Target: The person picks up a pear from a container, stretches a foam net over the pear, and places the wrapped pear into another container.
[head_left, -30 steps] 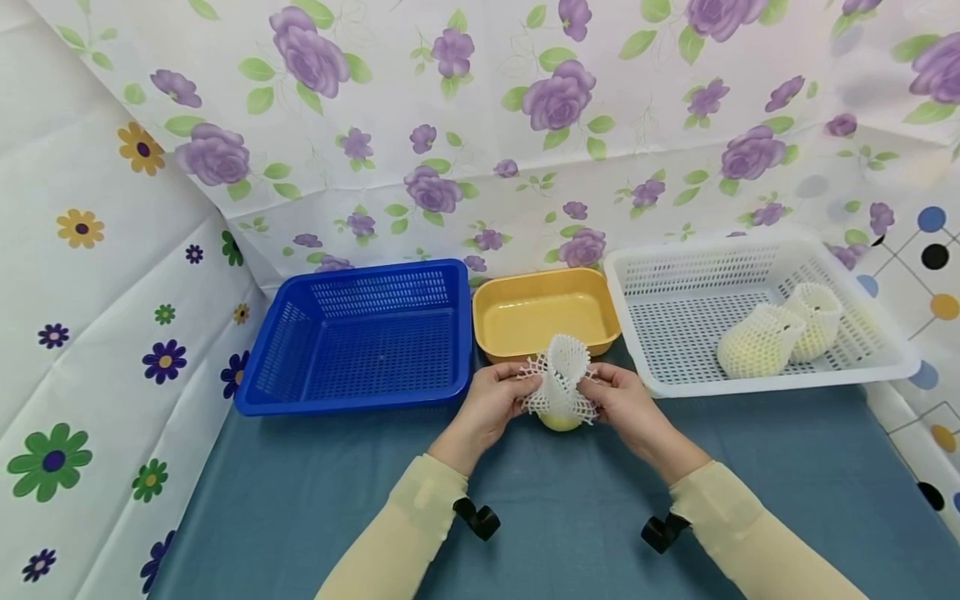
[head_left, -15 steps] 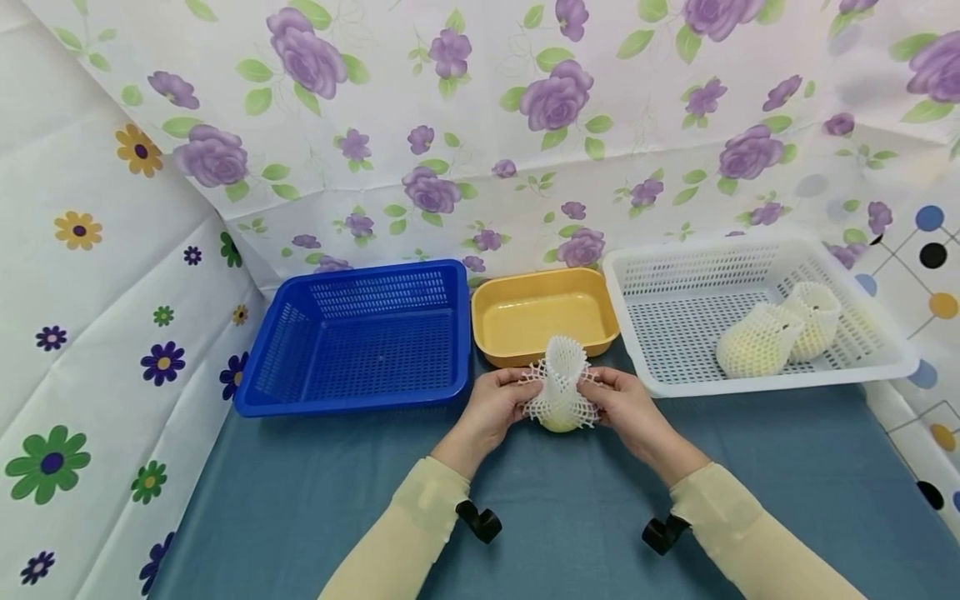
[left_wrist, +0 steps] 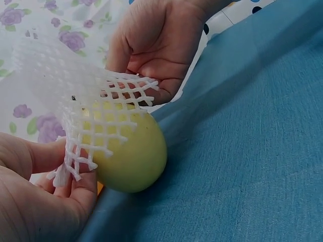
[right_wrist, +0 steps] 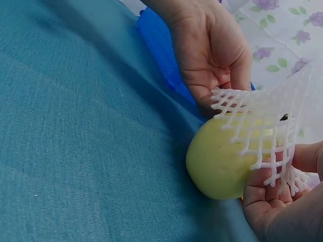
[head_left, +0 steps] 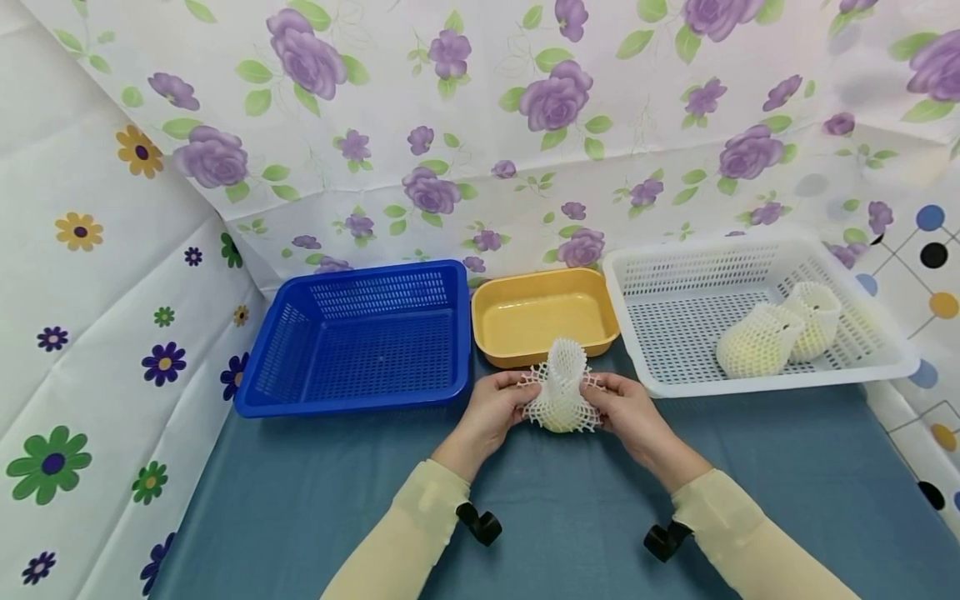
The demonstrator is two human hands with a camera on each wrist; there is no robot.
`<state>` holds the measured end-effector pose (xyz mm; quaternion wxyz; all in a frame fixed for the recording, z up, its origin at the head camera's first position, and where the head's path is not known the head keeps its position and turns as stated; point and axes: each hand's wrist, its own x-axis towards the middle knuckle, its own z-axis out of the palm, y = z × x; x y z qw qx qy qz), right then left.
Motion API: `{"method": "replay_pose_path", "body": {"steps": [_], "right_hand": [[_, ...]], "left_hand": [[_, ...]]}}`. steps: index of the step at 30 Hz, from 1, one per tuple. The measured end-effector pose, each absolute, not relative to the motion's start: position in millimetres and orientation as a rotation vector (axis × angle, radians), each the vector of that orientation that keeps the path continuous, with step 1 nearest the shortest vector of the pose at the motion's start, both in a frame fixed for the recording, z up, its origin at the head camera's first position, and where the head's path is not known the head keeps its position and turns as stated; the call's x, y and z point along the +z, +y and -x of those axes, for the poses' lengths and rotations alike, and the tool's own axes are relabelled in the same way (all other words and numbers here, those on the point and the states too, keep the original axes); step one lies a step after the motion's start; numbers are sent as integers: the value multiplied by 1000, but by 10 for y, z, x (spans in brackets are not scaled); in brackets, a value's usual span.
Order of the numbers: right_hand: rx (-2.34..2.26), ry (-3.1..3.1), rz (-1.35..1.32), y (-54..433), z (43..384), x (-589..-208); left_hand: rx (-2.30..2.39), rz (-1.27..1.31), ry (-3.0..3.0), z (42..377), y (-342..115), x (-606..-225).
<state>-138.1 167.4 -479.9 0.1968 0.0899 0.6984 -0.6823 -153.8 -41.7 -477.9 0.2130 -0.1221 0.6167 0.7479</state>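
Note:
A white foam net sleeve [head_left: 564, 379] is partly over a round yellow-green pear [left_wrist: 136, 156], whose lower part shows bare in both wrist views. My left hand [head_left: 495, 408] pinches the sleeve's edge on the left between thumb and fingers. On the opposite side my right hand [head_left: 630, 412] pinches the same edge, as the right wrist view shows from close by. The sleeve's narrower end sticks up above the fruit. A small dark stem [right_wrist: 284, 117] shows through the mesh. Behind my hands stands a yellow tray [head_left: 545, 312].
To the left is a blue basket [head_left: 247, 400]. A white basket [head_left: 667, 387] on the right holds two fruits in foam nets [head_left: 757, 342]. Blue-green cloth [head_left: 300, 500] covers the table, and a flowered sheet [head_left: 495, 200] hangs behind it.
The foam net has come lower over the pear, so less of the fruit shows below it. Both hands have moved slightly toward me and keep their pinch on the net.

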Motion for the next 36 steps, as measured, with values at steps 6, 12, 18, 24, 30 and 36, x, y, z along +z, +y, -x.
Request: {"method": "replay_pose_path", "body": {"steps": [6, 12, 18, 24, 30, 36], "right_hand": [[-1906, 1966, -272, 1666, 1373, -4828], [-1888, 1986, -280, 1676, 1363, -4842], [-1877, 2006, -281, 1683, 1351, -4828], [-1875, 2000, -288, 1689, 1359, -4827], [-1879, 2009, -295, 1679, 1367, -4835], [-1874, 2056, -300, 1682, 1361, -4853]], "left_hand": [[2077, 362, 1714, 1548, -419, -4809], [2071, 387, 1744, 1544, -413, -4815], [2073, 406, 1757, 1540, -412, -4817], [2065, 401, 1770, 1545, -415, -4842], [2032, 382, 1808, 1526, -428, -4813], [2012, 394, 1870, 1525, -412, -4813]]}}
